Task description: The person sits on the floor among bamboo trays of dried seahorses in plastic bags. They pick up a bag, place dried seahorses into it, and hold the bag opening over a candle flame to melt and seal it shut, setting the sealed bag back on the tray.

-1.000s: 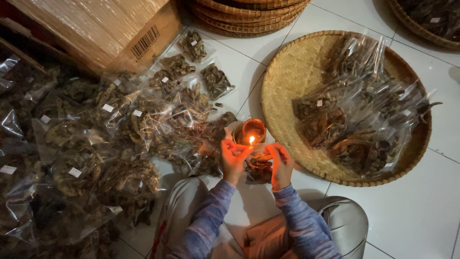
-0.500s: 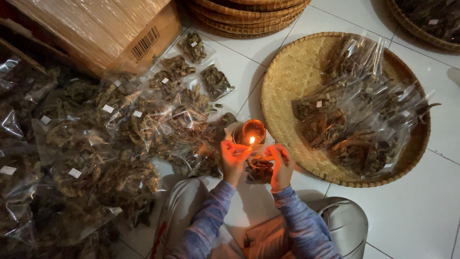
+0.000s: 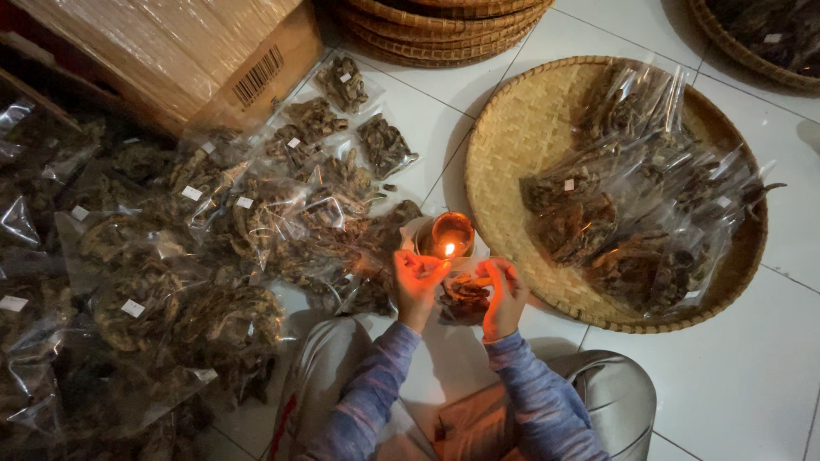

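A small lit candle in a round cup [image 3: 450, 236] stands on the white tiled floor, its flame burning. My left hand [image 3: 416, 277] and my right hand [image 3: 504, 292] together hold a small clear plastic bag of dried brown pieces [image 3: 465, 293], its top edge stretched between my fingers right at the flame. Both hands glow orange from the light. My knees in light trousers show below.
A heap of filled clear bags [image 3: 171, 256] covers the floor at left. A round woven tray [image 3: 512, 128] holding more bags lies at right. A cardboard box [image 3: 171, 51] sits top left, stacked baskets [image 3: 444, 26] at top.
My hands have shifted slightly, keeping the bag's edge at the flame. Nothing else has moved.
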